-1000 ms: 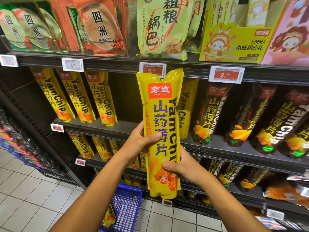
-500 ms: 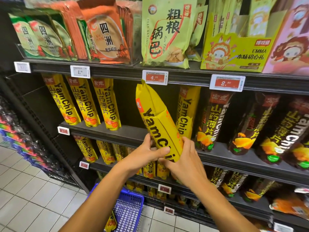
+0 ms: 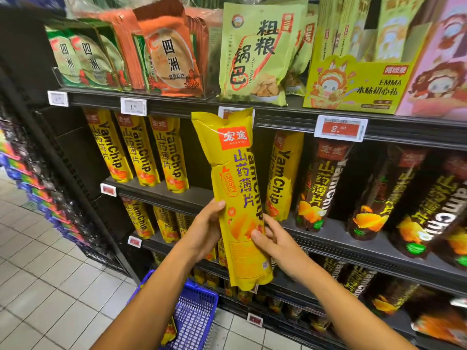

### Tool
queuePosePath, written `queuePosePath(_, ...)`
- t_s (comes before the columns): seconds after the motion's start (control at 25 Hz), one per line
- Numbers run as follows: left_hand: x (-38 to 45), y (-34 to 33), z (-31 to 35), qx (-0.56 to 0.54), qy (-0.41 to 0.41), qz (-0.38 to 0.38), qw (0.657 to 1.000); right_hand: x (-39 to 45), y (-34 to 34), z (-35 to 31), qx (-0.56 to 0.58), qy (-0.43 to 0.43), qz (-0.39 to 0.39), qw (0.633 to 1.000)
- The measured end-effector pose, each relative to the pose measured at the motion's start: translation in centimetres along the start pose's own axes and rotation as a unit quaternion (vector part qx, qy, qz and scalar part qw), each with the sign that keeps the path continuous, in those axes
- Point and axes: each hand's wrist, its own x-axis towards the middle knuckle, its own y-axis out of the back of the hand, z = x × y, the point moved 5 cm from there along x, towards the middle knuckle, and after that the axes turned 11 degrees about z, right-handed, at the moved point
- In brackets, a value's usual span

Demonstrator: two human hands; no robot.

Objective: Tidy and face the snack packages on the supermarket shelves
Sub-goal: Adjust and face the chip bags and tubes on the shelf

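A tall yellow YamChip package (image 3: 238, 198) is held upright in front of the shelves, its printed face toward the camera and its top edge covering part of a price tag on the shelf rail above. The left hand (image 3: 206, 229) wraps its lower left side, thumb on the front and fingers hidden behind. The right hand (image 3: 274, 242) grips its lower right edge, thumb tip pressed on the front near the chip picture, fingers curled round the back.

Just right of the held package, another yellow YamChip bag (image 3: 284, 175) stands on the middle shelf (image 3: 161, 190); further right stand dark brown YamChip bags (image 3: 321, 188). To its left, across a gap of bare shelf, three more yellow bags (image 3: 141, 150) lean in a row. Above it, on the upper shelf, stands a green rice-chip bag (image 3: 255, 51), with orange and green cracker packs (image 3: 166, 51) to that bag's left and a yellow EMMA display box (image 3: 353, 82) to its right. Below the package, on the tiled floor, stands a blue basket (image 3: 194, 317), between the two forearms.
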Motion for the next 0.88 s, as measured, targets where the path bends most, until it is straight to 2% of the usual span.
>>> queuePosePath(0.16, -0.2, -1.3, 0.1, 0.057, -0.041, 0.036, 0.997, -0.7, 0.8, 0.0, -0.033, 0.043, 0.059, 0.997)
queuePosePath(0.4, 0.2, -0.5, 0.1, 0.036, -0.048, 0.029, 0.998, -1.0, 0.2, 0.1, -0.058, 0.056, 0.075, 0.994)
queuePosePath(0.64, 1.8, 0.2, 0.8, 0.038, -0.031, -0.016, 0.999, 0.1, -1.1, 0.1, -0.017, 0.043, 0.091, 0.995)
queuePosePath(0.88, 2.3, 2.0, 3.2, 0.054, -0.037, -0.083, 0.994, 1.6, -4.0, -0.7, -0.02, 0.028, 0.067, 0.997)
